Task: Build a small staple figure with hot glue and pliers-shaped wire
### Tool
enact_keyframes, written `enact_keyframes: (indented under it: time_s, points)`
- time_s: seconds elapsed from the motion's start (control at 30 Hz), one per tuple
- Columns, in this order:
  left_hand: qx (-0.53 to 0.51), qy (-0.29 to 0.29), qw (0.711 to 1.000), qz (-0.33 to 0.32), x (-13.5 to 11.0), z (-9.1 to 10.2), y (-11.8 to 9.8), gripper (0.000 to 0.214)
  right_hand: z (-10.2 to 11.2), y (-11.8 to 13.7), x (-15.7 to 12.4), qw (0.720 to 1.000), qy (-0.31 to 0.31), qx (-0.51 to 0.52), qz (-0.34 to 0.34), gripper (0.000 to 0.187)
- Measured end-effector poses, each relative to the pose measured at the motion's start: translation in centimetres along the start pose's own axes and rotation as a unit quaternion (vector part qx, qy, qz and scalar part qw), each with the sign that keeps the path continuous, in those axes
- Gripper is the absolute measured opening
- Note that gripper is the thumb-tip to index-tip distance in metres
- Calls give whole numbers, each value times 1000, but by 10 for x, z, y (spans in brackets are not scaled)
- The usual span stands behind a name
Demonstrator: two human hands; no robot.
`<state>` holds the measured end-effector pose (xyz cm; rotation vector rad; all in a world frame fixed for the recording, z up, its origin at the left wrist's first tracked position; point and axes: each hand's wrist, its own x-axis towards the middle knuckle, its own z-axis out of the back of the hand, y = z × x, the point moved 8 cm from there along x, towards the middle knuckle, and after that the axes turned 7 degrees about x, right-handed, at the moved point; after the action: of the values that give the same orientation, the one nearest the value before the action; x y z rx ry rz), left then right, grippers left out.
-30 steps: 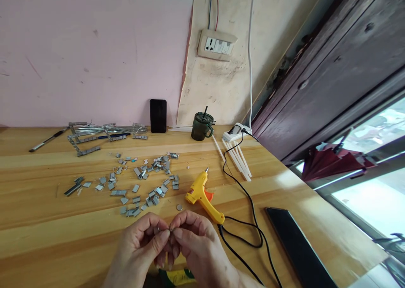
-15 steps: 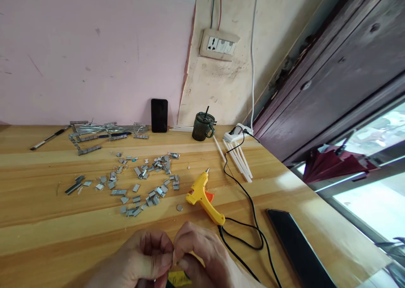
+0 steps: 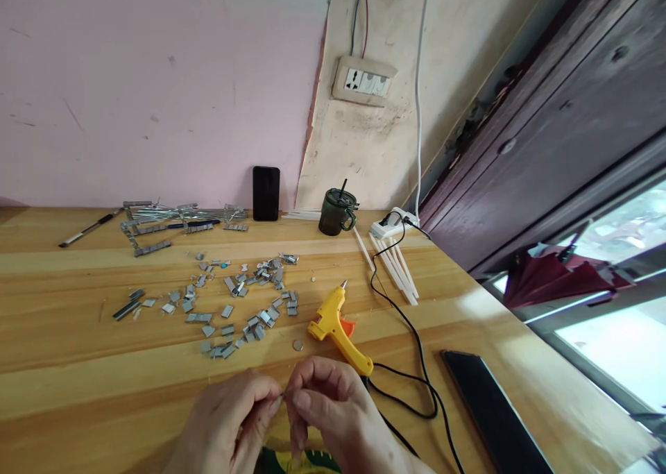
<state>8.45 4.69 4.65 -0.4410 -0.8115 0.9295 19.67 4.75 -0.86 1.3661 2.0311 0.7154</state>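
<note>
My left hand [image 3: 229, 415] and my right hand [image 3: 333, 408] meet at the bottom middle, fingertips close together. Both pinch at a tiny, dark, thin piece [image 3: 284, 394] between them, too small to name. Below the hands, a green and yellow object [image 3: 299, 460] shows at the lower edge, mostly hidden by the fingers. Just beyond my right hand lies a yellow hot glue gun [image 3: 336, 329] with an orange trigger. A small round disc [image 3: 297, 345] rests on the table near my fingers. Many small grey metal pieces [image 3: 254, 327] are scattered farther left.
A phone [image 3: 494, 411] lies at right beside the looping black cord [image 3: 416, 335]. White glue sticks [image 3: 395, 269], a power strip [image 3: 393, 222] and a dark mug [image 3: 334, 214] stand near the wall. Another phone [image 3: 266, 193] leans there, right of wire strips [image 3: 166, 217] and a pen [image 3: 91, 227].
Both hands have risen slightly and turned, their fingertips now pinching higher up. More of the green and yellow object shows beneath them. The view has shifted a little.
</note>
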Motion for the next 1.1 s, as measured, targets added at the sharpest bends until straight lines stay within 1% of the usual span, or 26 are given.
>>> enact_keyframes:
  time_s: [0.07,0.13,0.27,0.3,0.37,0.43,0.5,0.57,0.67,0.73,0.8,0.87,0.9,1.0,1.1]
  points:
    - [30,-24,999,-27,-2,1,-1,11,3,-1,0,1000,-19,0,8,28]
    - [41,-43,998,-27,-3,1,-1,12,4,-1,1,999,-29,5,13,27]
    - [33,-45,998,-23,-4,-1,-2,15,3,-2,2,999,-41,22,0,28]
    - [28,-41,999,-16,-4,-2,-1,14,2,-2,2,999,-43,29,-2,28]
    - [14,-48,999,20,-5,-3,4,10,-1,-2,3,998,-37,41,3,28]
    - [-5,-72,996,58,-7,-3,9,11,-3,-2,3,998,-30,59,8,27]
    - [-28,-96,993,63,-10,-2,10,11,-5,-5,4,996,-26,90,-4,26]
    - [-52,-100,993,41,-11,-4,9,9,-6,-10,5,992,-23,118,-27,25]
    - [-70,-105,992,21,-13,-4,10,11,-4,-14,5,990,-26,129,-53,24]
    - [-62,-105,993,7,-13,-2,11,14,-2,-15,4,989,-30,131,-64,23]
    - [-42,-84,995,-28,-11,-3,7,19,-2,-15,3,988,-26,133,-68,23]
    - [-26,-72,996,-54,-10,-4,4,24,-3,-14,3,989,-19,131,-63,24]
    - [-23,-77,995,-55,-10,-3,3,25,-3,-13,3,990,-18,128,-57,25]
    - [-36,-117,992,-20,-10,0,6,21,-3,-11,3,991,-22,125,-41,27]
    - [-59,-129,989,37,-11,-4,11,10,-3,-13,3,990,-27,137,-35,29]
